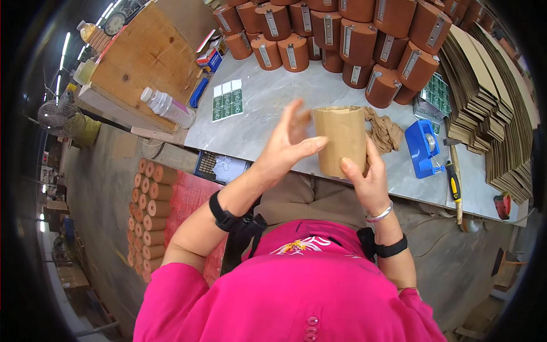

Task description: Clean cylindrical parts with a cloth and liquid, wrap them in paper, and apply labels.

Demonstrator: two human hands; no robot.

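My right hand point(369, 181) grips a cylinder wrapped in tan paper point(343, 137), thumb on the near side and fingers round its right side. The cylinder stands upright in the air in front of me, above the table's near edge. To its left, my left hand point(283, 142) is open, the fingers raised and slightly blurred, the thumb stretched across to the cylinder's side. Whether that thumb presses on it, I cannot tell. Just behind the cylinder lies a crumpled brown cloth or paper point(385, 131). A sheet of green labels point(227, 101) rests on the table to the left.
Reddish-brown cylinders with metal strips point(356, 43) are stacked at the back. On the right are a blue tape dispenser point(421, 149), a yellow-black screwdriver point(453, 182), and flat cardboard stacks point(484, 97). A plastic bottle point(168, 107) lies at left; smaller rolls point(151, 219) sit on a red surface below.
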